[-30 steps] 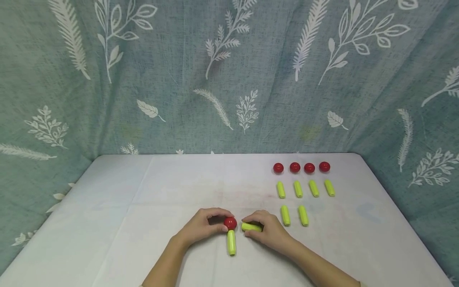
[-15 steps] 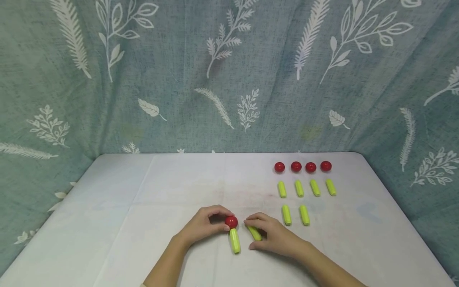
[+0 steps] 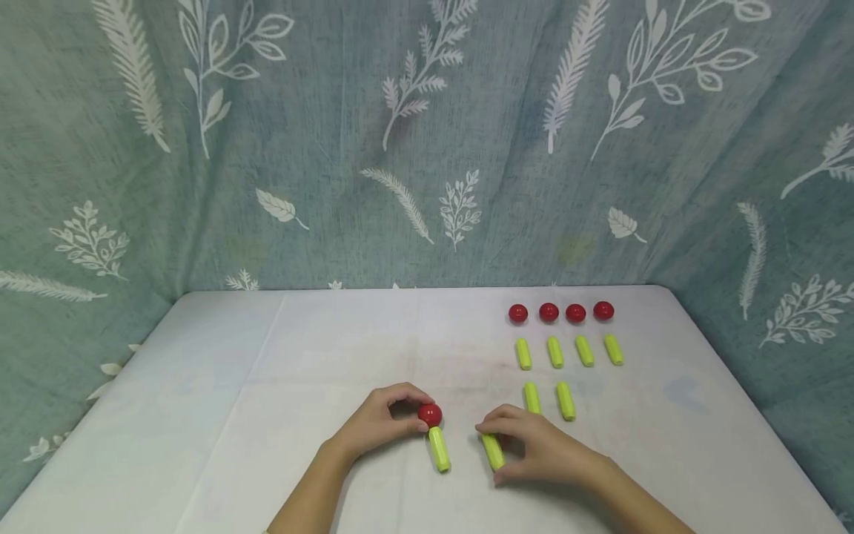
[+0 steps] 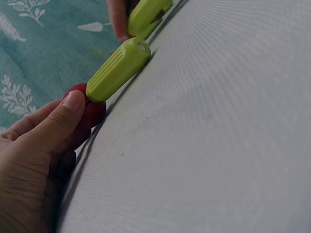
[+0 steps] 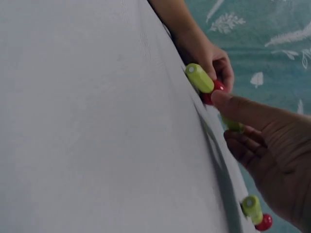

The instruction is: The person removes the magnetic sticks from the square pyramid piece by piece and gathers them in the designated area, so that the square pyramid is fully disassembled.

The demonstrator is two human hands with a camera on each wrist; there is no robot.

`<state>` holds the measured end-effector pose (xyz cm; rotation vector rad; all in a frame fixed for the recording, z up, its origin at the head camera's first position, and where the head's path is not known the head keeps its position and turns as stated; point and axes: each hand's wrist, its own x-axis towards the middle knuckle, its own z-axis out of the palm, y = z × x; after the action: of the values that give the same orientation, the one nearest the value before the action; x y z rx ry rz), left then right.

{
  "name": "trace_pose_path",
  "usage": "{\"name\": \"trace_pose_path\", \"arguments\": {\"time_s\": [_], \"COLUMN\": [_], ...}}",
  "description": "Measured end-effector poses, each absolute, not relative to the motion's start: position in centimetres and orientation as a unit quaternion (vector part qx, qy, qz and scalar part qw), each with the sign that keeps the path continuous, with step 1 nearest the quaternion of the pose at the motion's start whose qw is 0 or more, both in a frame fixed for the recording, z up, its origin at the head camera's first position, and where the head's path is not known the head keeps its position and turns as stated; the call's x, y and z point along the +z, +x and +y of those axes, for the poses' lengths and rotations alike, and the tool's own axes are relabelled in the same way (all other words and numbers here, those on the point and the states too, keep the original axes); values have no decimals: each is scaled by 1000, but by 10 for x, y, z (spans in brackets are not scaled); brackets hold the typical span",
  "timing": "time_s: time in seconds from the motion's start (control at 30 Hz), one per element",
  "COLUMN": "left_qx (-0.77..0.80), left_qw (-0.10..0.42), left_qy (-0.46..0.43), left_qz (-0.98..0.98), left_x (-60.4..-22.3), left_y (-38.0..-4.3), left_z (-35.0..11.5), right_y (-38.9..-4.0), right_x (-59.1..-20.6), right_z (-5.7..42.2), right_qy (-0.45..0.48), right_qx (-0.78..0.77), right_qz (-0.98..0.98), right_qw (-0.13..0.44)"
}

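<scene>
My left hand pinches a glossy red ball between thumb and fingers, low over the white table. A short yellow-green ribbed rod meets the ball and points toward me; in the left wrist view this rod has a small hole in its free end. To the right, my right hand holds a second yellow-green rod lengthwise between thumb and fingertips, apart from the first. In the right wrist view my right thumb covers most of that rod.
Several red balls stand in a row at the table's back right. Before them lies a row of yellow-green rods, and nearer, two more rods, one partly behind my right hand. A leaf-patterned green cloth hangs behind the white table.
My right hand has moved right and nearer to me, away from the ball, and its rod has turned from sideways to nearly lengthwise. The rod at the ball has swung slightly right.
</scene>
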<state>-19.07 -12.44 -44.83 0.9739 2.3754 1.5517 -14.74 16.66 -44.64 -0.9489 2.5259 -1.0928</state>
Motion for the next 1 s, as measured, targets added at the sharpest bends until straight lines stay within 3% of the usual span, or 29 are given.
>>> {"name": "trace_pose_path", "arguments": {"time_s": [0.3,1.0], "left_qx": [502,492], "left_qw": [47,27], "left_qy": [357,374], "left_qz": [786,786], "left_x": [-447,-447], "left_y": [-189,-189], "left_z": [-124,-125], "right_y": [-137,-139], "right_x": [-443,-431], "right_z": [203,270], "right_qy": [-347,-273], "right_qx": [-410,-436], "right_qz": [843,857], "right_qw": [28,-24]}}
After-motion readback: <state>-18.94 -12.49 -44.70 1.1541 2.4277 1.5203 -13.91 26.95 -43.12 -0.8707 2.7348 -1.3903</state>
